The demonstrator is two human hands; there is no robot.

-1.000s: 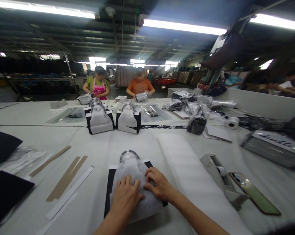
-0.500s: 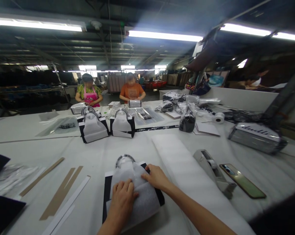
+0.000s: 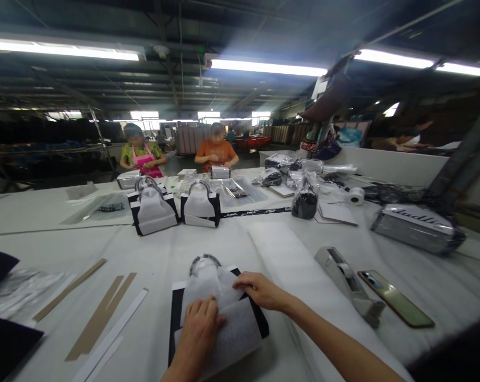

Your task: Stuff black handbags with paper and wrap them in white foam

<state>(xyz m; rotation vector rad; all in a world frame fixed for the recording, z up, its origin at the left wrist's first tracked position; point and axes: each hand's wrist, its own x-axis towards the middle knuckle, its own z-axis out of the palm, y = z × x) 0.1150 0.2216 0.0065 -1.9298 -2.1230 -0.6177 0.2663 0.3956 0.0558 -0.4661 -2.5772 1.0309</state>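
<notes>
A black handbag (image 3: 177,313) lies on the table in front of me, with a white wrapping sheet (image 3: 240,323) over its front. Its patterned round handle (image 3: 205,259) sticks up at the far end, partly covered in white. My left hand (image 3: 200,326) rests on the sheet near the middle of the bag, fingers lying on it and the thumb out to the side. At the bag's upper right edge, my right hand (image 3: 260,289) pinches the sheet between thumb and fingers. The fingertips are only partly visible.
Two similar wrapped handbags (image 3: 154,211) stand farther back. White foam (image 3: 299,265), a tape dispenser (image 3: 349,284) and a phone (image 3: 397,297) lie to the right. Cardboard strips (image 3: 100,318) lie left. Two people (image 3: 216,151) work across the table.
My right hand has shifted slightly along the bag's upper right edge, its thumb and fingers closer together. My left hand stays on the sheet. The view has tilted up slightly.
</notes>
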